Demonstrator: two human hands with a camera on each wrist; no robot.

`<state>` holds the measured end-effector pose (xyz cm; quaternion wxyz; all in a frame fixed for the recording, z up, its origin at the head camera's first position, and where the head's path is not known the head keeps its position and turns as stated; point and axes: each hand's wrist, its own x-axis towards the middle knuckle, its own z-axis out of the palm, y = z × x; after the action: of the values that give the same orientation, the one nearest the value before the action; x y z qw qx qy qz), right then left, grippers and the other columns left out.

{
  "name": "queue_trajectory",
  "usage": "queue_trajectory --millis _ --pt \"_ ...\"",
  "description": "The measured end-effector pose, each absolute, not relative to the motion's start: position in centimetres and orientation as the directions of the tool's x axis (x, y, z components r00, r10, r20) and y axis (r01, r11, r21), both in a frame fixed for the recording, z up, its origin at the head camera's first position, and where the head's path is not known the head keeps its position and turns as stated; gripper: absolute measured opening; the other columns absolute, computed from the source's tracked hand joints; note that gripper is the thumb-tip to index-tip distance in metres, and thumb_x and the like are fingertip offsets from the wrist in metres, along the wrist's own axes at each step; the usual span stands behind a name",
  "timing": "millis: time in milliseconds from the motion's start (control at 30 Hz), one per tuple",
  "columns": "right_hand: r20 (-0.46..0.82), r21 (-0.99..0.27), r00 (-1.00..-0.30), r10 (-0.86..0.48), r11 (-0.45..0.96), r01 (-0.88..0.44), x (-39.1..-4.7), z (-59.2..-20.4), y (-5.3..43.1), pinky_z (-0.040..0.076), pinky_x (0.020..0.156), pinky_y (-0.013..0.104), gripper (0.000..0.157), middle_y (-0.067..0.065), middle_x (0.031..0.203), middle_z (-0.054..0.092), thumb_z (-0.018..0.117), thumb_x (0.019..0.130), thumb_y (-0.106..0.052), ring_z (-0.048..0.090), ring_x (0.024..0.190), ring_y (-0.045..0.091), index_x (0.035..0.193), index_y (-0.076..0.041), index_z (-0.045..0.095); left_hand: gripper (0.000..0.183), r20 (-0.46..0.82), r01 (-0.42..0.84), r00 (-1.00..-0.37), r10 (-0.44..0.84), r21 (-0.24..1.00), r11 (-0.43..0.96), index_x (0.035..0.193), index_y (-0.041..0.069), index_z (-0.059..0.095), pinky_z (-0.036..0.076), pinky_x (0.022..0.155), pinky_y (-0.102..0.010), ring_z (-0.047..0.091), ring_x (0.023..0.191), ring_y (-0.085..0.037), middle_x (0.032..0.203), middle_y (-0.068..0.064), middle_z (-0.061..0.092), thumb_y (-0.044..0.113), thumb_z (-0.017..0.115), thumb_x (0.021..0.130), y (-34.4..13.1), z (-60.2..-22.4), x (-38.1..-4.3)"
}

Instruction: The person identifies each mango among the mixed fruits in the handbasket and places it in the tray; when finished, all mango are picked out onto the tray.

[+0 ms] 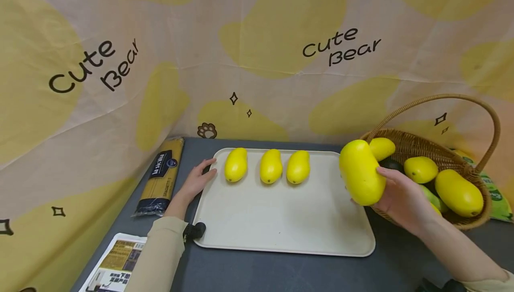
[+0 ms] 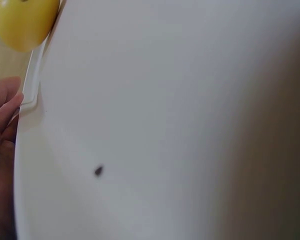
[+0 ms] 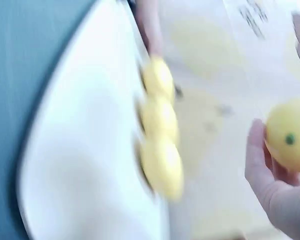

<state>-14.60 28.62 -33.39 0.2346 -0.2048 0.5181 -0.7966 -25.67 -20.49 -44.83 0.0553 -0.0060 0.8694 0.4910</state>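
My right hand (image 1: pixel 401 198) holds a yellow mango (image 1: pixel 361 172) in the air, over the tray's right edge and in front of the basket. The right wrist view has this mango at its right edge, with fingers and thumb round it. Three more yellow mangoes (image 1: pixel 271 166) lie in a row along the far side of a white tray (image 1: pixel 277 220). My left hand (image 1: pixel 195 181) rests at the tray's far left corner, fingertips at the rim, close to the leftmost mango (image 1: pixel 236 165).
A wicker basket (image 1: pixel 490 194) with a tall handle stands at the right, holding several fruits. Behind it shows a green packet (image 1: pixel 495 196). A spaghetti pack (image 1: pixel 163 176) lies left of the tray, and a printed white packet (image 1: pixel 116 261) lies nearer. A patterned cloth hangs behind the table.
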Motion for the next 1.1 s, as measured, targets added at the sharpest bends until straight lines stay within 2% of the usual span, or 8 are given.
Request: queue_trajectory --millis 100,200,300,467,633,700,933,1100 --pt "0.006 -0.845 -0.811 -0.585 -0.437 0.309 -14.6 -34.0 25.6 0.050 0.095 0.043 0.042 0.005 0.130 0.058 0.017 0.108 -0.031 0.060 0.114 0.026 0.138 -0.020 0.044 0.051 -0.098 -0.060 -0.994 0.046 0.856 0.514 0.149 0.009 0.040 -0.001 0.115 -0.060 -0.004 0.147 -0.041 0.160 -0.019 0.015 0.026 0.050 0.102 -20.5 -44.9 -25.8" --pt "-0.099 -0.845 -0.867 -0.488 -0.418 0.332 -15.0 -35.2 23.3 0.052 0.087 0.035 0.039 0.004 0.124 0.061 0.023 0.107 -0.042 0.061 0.105 0.022 0.136 -0.024 0.040 0.051 -0.097 -0.059 -0.994 0.050 0.860 0.508 0.150 0.009 0.039 -0.002 0.115 -0.059 -0.005 0.147 -0.040 0.161 -0.019 0.015 0.026 0.050 0.103 -20.6 -45.1 -25.8" --pt "-0.203 -0.868 -0.912 -0.357 -0.366 0.336 -15.9 -36.8 21.7 0.051 0.077 0.027 0.042 0.001 0.114 0.063 0.027 0.104 -0.053 0.060 0.094 0.017 0.133 -0.024 0.039 0.051 -0.099 -0.059 -0.994 0.053 0.859 0.509 0.150 0.010 0.039 -0.002 0.115 -0.060 -0.007 0.146 -0.042 0.161 -0.019 0.013 0.027 0.050 0.103 -20.6 -45.2 -25.9" --pt "-0.301 -0.886 -0.933 -0.198 -0.303 0.350 -17.6 -39.0 20.5 0.046 0.070 0.023 0.051 -0.001 0.105 0.057 0.031 0.100 -0.060 0.053 0.085 0.012 0.129 -0.018 0.038 0.052 -0.105 -0.064 -0.993 0.054 0.861 0.505 0.150 0.011 0.039 -0.002 0.114 -0.060 -0.007 0.146 -0.043 0.161 -0.018 0.012 0.027 0.051 0.102 -20.5 -45.3 -25.9" --pt "-0.368 -0.876 -0.924 -0.102 -0.295 0.381 -19.0 -40.3 20.6 0.047 0.073 0.022 0.055 0.003 0.110 0.044 0.044 0.099 -0.054 0.051 0.085 0.010 0.133 -0.013 0.033 0.051 -0.103 -0.063 -0.993 0.054 0.864 0.500 0.150 0.010 0.039 -0.003 0.115 -0.060 -0.006 0.146 -0.042 0.161 -0.018 0.013 0.026 0.050 0.102 -20.5 -45.3 -25.8" --pt "-0.374 -0.882 -0.925 -0.073 -0.281 0.379 -19.5 -40.6 20.7 0.047 0.075 0.023 0.058 0.004 0.114 0.041 0.045 0.099 -0.052 0.050 0.087 0.010 0.138 -0.011 0.030 0.051 -0.102 -0.060 -0.993 0.057 0.864 0.500 0.150 0.010 0.039 -0.003 0.114 -0.060 -0.006 0.146 -0.042 0.161 -0.019 0.013 0.026 0.050 0.103 -20.5 -45.2 -25.8" --pt "-0.356 -0.935 -0.929 0.102 -0.031 0.354 -21.0 -41.6 20.7 0.043 0.078 0.024 0.069 0.005 0.113 0.043 0.044 0.098 -0.055 0.046 0.090 0.012 0.140 -0.002 0.035 0.051 -0.099 -0.054 -0.993 0.063 0.861 0.506 0.150 0.010 0.038 -0.002 0.114 -0.062 -0.008 0.145 -0.044 0.161 -0.019 0.011 0.028 0.049 0.103 -20.7 -44.9 -25.5" --pt "-0.302 -0.947 -0.938 0.167 0.056 0.315 -21.8 -42.1 20.6 0.036 0.100 0.032 0.078 0.015 0.131 0.038 0.042 0.099 -0.053 0.041 0.113 0.022 0.146 0.006 0.025 0.053 -0.071 -0.034 -0.996 0.058 0.872 0.489 0.149 0.011 0.041 -0.001 0.113 -0.064 -0.007 0.145 -0.046 0.160 -0.022 0.013 0.032 0.052 0.101 -20.6 -44.8 -25.3"
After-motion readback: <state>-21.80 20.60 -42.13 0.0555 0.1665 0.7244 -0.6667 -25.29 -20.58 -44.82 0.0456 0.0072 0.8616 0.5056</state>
